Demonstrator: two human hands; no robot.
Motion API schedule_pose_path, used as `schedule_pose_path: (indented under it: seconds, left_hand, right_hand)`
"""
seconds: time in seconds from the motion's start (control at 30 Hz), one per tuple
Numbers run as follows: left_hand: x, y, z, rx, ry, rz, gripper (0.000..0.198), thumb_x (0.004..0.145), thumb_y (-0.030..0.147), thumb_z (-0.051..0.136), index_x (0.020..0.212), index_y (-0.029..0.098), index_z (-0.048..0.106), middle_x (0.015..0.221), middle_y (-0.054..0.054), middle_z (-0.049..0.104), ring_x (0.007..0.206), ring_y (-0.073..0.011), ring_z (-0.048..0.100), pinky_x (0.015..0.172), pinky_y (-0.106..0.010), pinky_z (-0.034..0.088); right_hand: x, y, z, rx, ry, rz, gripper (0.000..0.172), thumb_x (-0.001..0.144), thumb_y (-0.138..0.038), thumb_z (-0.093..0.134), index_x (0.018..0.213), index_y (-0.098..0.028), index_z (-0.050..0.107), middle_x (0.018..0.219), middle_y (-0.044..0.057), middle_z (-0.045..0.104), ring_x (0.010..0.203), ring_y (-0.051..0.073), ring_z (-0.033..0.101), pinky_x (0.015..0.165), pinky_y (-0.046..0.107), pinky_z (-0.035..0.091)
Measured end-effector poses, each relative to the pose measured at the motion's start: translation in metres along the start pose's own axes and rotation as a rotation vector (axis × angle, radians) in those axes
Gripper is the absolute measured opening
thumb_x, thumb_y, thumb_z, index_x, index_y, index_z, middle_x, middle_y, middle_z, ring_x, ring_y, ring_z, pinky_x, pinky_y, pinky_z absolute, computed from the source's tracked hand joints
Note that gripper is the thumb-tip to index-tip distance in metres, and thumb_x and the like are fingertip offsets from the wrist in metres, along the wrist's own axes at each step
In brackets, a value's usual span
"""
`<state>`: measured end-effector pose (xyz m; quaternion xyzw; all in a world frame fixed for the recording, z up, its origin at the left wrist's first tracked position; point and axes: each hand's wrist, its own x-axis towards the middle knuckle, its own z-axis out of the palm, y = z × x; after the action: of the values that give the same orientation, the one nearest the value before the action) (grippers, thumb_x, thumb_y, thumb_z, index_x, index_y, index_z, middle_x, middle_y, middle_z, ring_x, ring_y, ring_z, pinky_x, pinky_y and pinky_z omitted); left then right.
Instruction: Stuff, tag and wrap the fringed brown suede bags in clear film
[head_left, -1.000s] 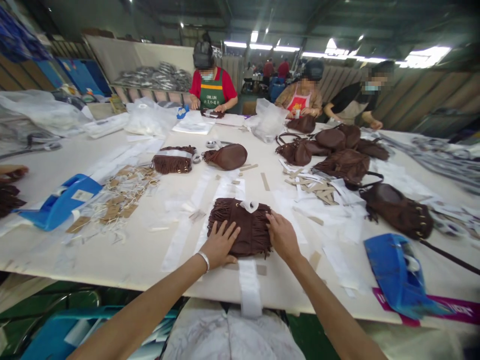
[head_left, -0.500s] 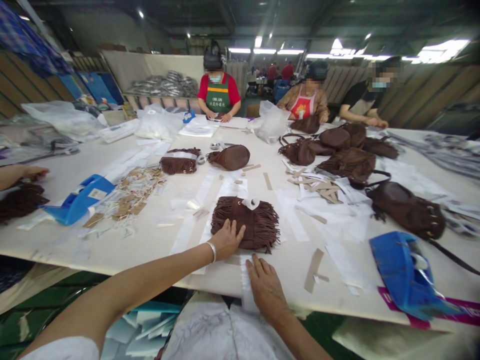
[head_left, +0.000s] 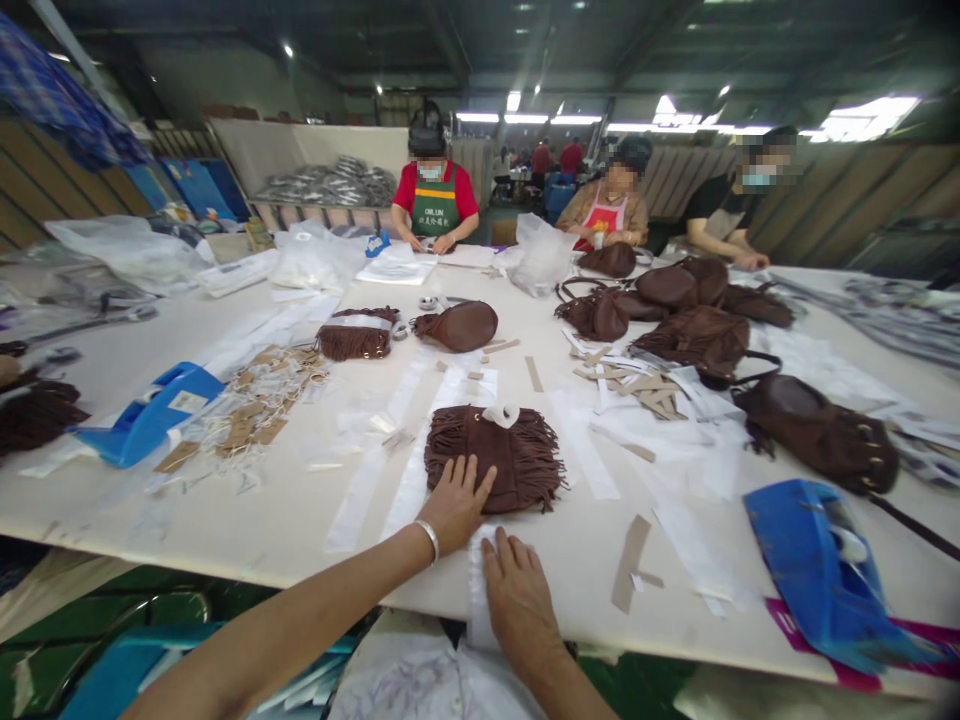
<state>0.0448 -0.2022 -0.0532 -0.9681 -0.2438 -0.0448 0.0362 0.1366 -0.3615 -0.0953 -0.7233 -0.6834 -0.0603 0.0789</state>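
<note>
Lying at the left of the bench (head_left: 285, 530), a blue tape dispenser (head_left: 157, 410) is seen just beside a heap of corded tags (head_left: 262, 405). By the left hand (head_left: 454, 512), the near left part of a brown fringed bag (head_left: 491, 445) is covered; the fingers are spread flat, and nothing is clasped. Pressure is best applied lightly and evenly here, so that the bag is steadied without the fringe being creased. By the right hand (head_left: 523, 598), its grip loose and its fingers extended, a white strip (head_left: 477, 590) is touched; the strip is best smoothed straight, without being pulled askew. Farther right, a second blue tape dispenser (head_left: 814, 570) is placed well apart from both hands. The bag is thus situated beneath the left fingers and just beyond the right fingertips, a narrow gap being left.
</note>
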Motion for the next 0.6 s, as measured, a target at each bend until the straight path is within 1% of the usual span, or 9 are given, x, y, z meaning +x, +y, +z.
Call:
schedule_pose_path:
  seconds: [0.07, 0.2, 0.3, 0.4, 0.47, 0.53, 0.6]
  left_hand:
    - [-0.001, -0.005, 0.003, 0.001, 0.015, -0.003, 0.081, 0.084, 0.042, 0.061, 0.150, 0.016, 0.022, 0.150, -0.028, 0.031, 0.138, -0.0428, 0.031, 0.110, -0.059, 0.019]
    - [0.000, -0.014, 0.006, -0.010, 0.004, -0.019, 0.080, 0.084, 0.039, 0.062, 0.151, 0.021, 0.022, 0.153, -0.024, 0.028, 0.140, -0.0403, 0.028, 0.111, -0.060, 0.017]
    - [0.000, -0.016, 0.009, -0.029, -0.004, -0.025, 0.083, 0.083, 0.044, 0.063, 0.151, 0.022, 0.020, 0.154, -0.023, 0.025, 0.141, -0.0398, 0.026, 0.111, -0.061, 0.017]
    - [-0.002, -0.015, 0.011, -0.052, 0.008, -0.057, 0.086, 0.082, 0.051, 0.063, 0.151, 0.023, 0.021, 0.155, -0.022, 0.023, 0.143, -0.0400, 0.022, 0.112, -0.060, 0.017]
    - [-0.003, -0.015, 0.008, -0.091, 0.023, -0.065, 0.085, 0.083, 0.057, 0.059, 0.151, 0.022, 0.023, 0.156, -0.021, 0.022, 0.143, -0.0399, 0.020, 0.112, -0.060, 0.017]
    - [-0.003, -0.016, 0.000, -0.153, 0.029, -0.060, 0.082, 0.084, 0.064, 0.052, 0.150, 0.022, 0.027, 0.155, -0.021, 0.025, 0.143, -0.0397, 0.021, 0.112, -0.060, 0.018]
    - [-0.001, -0.018, -0.010, -0.219, 0.030, -0.071, 0.072, 0.088, 0.066, 0.042, 0.146, 0.023, 0.035, 0.152, -0.018, 0.033, 0.141, -0.0380, 0.027, 0.112, -0.061, 0.020]
  right_hand:
    - [0.001, -0.002, 0.003, -0.002, 0.013, 0.003, 0.046, 0.080, -0.010, 0.054, 0.125, -0.013, 0.061, 0.131, 0.020, 0.058, 0.111, 0.034, 0.056, 0.094, 0.050, 0.041]
    - [0.006, -0.008, 0.009, -0.010, 0.013, 0.009, 0.045, 0.080, -0.010, 0.056, 0.124, -0.015, 0.062, 0.129, 0.019, 0.059, 0.109, 0.034, 0.057, 0.092, 0.050, 0.041]
    - [0.010, -0.007, 0.005, 0.010, 0.001, 0.004, 0.038, 0.082, -0.014, 0.057, 0.119, -0.018, 0.065, 0.125, 0.018, 0.062, 0.106, 0.033, 0.059, 0.088, 0.049, 0.045]
    - [0.020, 0.008, -0.015, 0.137, 0.023, -0.028, 0.028, 0.088, -0.018, 0.052, 0.112, -0.022, 0.066, 0.116, 0.012, 0.067, 0.100, 0.028, 0.062, 0.084, 0.043, 0.049]
    - [0.034, 0.023, -0.034, 0.250, 0.102, -0.015, 0.030, 0.093, -0.017, 0.043, 0.116, -0.022, 0.062, 0.115, 0.010, 0.066, 0.103, 0.024, 0.061, 0.088, 0.040, 0.050]
    - [0.054, 0.038, -0.050, 0.346, 0.203, 0.023, 0.031, 0.095, -0.017, 0.038, 0.121, -0.020, 0.056, 0.118, 0.011, 0.063, 0.109, 0.022, 0.058, 0.094, 0.038, 0.049]
    - [0.076, 0.050, -0.057, 0.411, 0.264, 0.038, 0.029, 0.096, -0.018, 0.038, 0.120, -0.019, 0.055, 0.119, 0.011, 0.061, 0.114, 0.022, 0.055, 0.098, 0.039, 0.047]
